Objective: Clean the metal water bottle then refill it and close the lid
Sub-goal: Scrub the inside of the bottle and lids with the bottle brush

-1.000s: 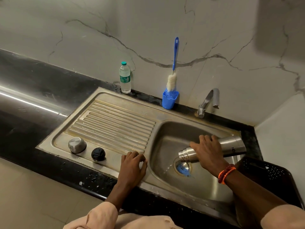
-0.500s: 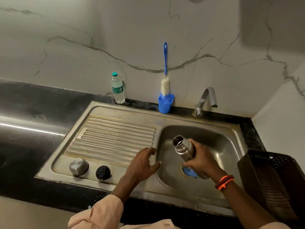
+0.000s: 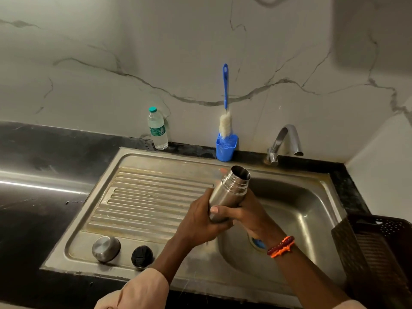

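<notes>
Steel, open-mouthed and tilted with its threaded neck up and away, the metal water bottle (image 3: 227,192) is held above the left edge of the sink (image 3: 312,210) basin. The left hand (image 3: 200,221) wraps its lower body, fingers curled round the far side. The right hand (image 3: 247,215) grips it from the other side, thumb (image 3: 219,210) laid across the near face, fingers folded behind. Below and left of the left hand's fingers, on the ribbed drainboard (image 3: 145,197), sit a steel cap (image 3: 106,248) and a black lid (image 3: 142,257), side by side and apart. Beyond the fingertips, against the wall, stand a blue bottle brush (image 3: 225,103) in a blue holder (image 3: 225,148), a plastic bottle (image 3: 157,130), and the tap (image 3: 283,141).
</notes>
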